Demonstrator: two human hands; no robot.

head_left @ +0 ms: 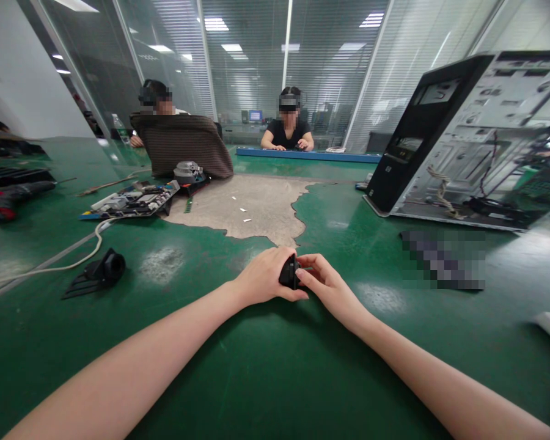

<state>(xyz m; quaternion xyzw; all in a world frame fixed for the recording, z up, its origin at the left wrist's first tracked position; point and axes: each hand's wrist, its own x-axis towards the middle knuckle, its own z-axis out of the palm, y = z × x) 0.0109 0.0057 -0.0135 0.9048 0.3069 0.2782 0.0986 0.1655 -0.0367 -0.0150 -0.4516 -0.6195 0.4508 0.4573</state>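
A small black part (288, 272), too covered by fingers to name its kind, is held between both hands just above the green tabletop (275, 366). My left hand (263, 278) wraps round it from the left, thumb below and fingers over the top. From the right, the thumb and fingertips of my right hand (323, 281) pinch its edge. Off to the left lies a black plastic piece (101, 272) with a round ring and a slatted base.
An opened computer case (440, 146) stands at the right, near a dark blurred object (442, 260). Back left are a circuit board (137, 200), a metal-topped fan or cooler (189, 174) and a power drill (13, 192). A pale cable (96, 244) crosses the left. Two people sit beyond.
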